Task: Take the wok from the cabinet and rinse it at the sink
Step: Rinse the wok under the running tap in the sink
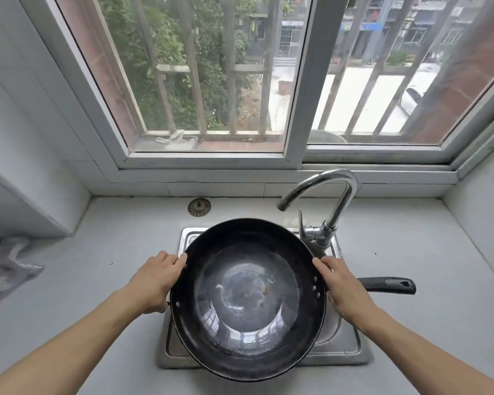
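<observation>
Wok [247,297]: black, round, held level over the sink [341,346]. It covers most of the basin; only the sink's steel rim and part of the right wall show around it. A shallow pool of clear water lies in the bottom of the wok, with a small brownish speck near its centre. Rivets show on the inner wall at left and right.

Left hand [154,283]: at the wok's left rim, fingers curled over the edge, gripping it.

Right hand [340,286]: at the wok's right rim, fingers wrapped on the edge by the rivets, gripping it. The handle [388,285], black, sticks out to the right past this hand, over the counter.

Tap [322,201]: chrome gooseneck, base at the sink's back right corner, spout arcing left and ending above the wok's far rim. No stream of water is visible from the spout. Its lever stands upright just left of the base.

Counter [111,252]: pale grey. A metal strainer [199,207] lies near the back edge, behind the sink's left corner. Crumpled clear plastic [3,266] lies at the left edge.

Window [294,81]: behind the counter, with outside bars; trees and a street beyond.
</observation>
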